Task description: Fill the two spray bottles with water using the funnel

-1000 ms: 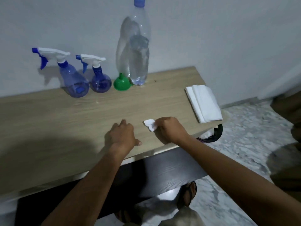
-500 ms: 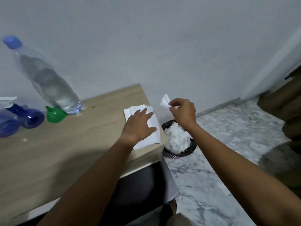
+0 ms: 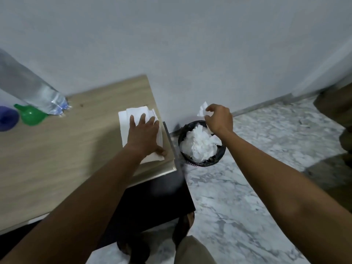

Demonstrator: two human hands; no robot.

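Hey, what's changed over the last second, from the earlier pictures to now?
The right hand carried the small tissue scrap rightward from the front of the table and now pinches it above the full bin. The left hand moved right too and lies flat on the napkin stack. Nothing was let go. The water bottle and green funnel stayed at the table's back.

no readable text, no labels, no brand marks, no numbers, no signs anywhere
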